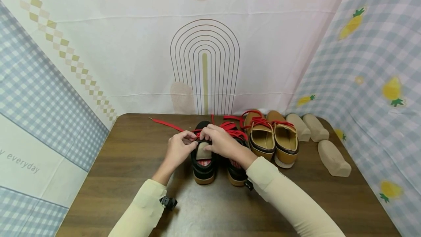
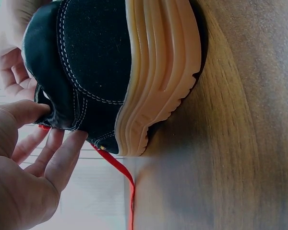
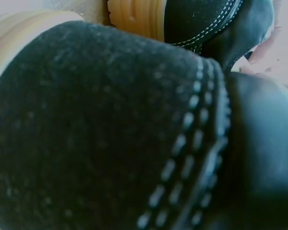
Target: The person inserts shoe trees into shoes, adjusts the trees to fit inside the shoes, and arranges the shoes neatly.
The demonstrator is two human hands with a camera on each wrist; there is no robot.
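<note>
My left hand (image 1: 179, 148) pinches the upper edge of a black shoe (image 1: 204, 175) with tan sole and red laces. In the left wrist view, the thumb lies inside the collar and the fingers (image 2: 69, 153) lie outside. My right hand (image 1: 220, 140) holds the other side of that shoe's throat, fingers curled over the lace area; its exact contact is partly hidden. A beige moulded shoe form (image 1: 202, 153) sits in the shoe's opening, above a red-and-white insole. Its black mate (image 1: 236, 179) stands to the right, partly under my right forearm, and fills much of the right wrist view.
Two tan shoes with red laces, one (image 1: 261, 140) beside the other (image 1: 286, 143), stand right of the black pair. Several beige moulded forms (image 1: 333, 158) lie farther right on the wooden table (image 1: 138, 156). A loose red lace (image 1: 166, 123) trails left. Cloth hangs behind.
</note>
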